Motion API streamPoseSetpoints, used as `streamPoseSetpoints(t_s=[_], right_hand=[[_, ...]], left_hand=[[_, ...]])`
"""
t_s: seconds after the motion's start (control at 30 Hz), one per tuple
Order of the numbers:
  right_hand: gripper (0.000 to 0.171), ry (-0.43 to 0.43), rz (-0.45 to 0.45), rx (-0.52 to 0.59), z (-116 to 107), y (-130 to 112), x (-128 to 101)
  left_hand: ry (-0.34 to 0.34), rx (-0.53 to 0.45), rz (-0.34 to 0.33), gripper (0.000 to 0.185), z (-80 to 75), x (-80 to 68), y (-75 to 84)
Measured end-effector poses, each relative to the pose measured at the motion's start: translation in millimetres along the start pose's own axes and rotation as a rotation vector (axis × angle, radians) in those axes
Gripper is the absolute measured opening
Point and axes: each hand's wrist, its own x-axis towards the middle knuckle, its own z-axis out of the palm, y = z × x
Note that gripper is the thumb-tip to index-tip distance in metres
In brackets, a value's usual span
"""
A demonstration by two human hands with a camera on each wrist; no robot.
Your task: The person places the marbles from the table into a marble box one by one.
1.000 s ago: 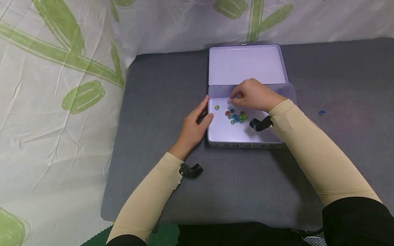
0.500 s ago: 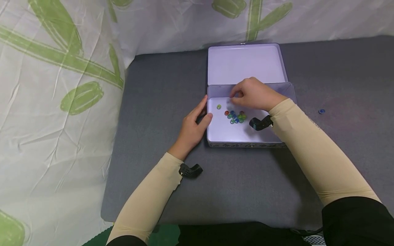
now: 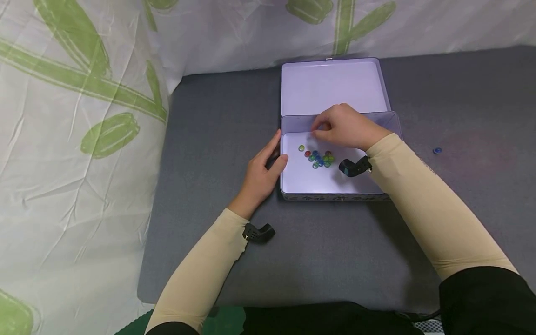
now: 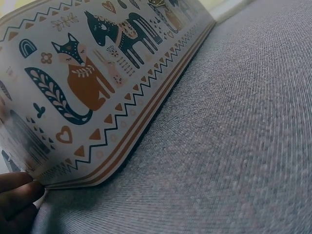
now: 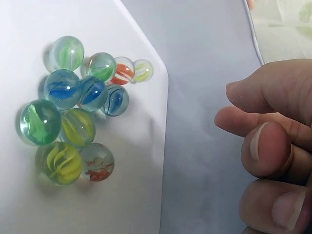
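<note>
An open tin box, pale inside, stands on the table; animal figures decorate its outer wall in the left wrist view. My left hand rests against its left side, fingers extended along the wall and thumb at the rim. My right hand hovers over the box's far part, fingers loosely bent. The right wrist view shows thumb and index finger apart, nothing between them. Several glass marbles lie clustered on the box floor. A yellow-green marble sits at the group's upper left, by a red-orange marble.
The raised lid leans back behind the box. One blue marble lies on the grey table, right of the box. A white curtain with green leaf prints hangs along the back and left.
The yellow-green marble has rolled right, from near the box's left wall to beside the red-orange marble. Both hands hold nearly the same place.
</note>
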Motion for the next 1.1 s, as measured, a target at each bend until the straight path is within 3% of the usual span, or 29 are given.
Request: streamPoseSetpoints(t_s=[0.6, 1.1], right_hand=[[0.019, 0.079, -0.012, 0.045, -13.2, -5.6, -6.7], [0.024, 0.111, 0.039, -0.014, -42.4, -9.7, -38.5]], left_hand=[[-0.003, -0.015, -0.007, 0.063, 1.6, -1.1, -2.6], [-0.009, -0.023, 0.002, 0.063, 4.2, 3.5, -4.5]])
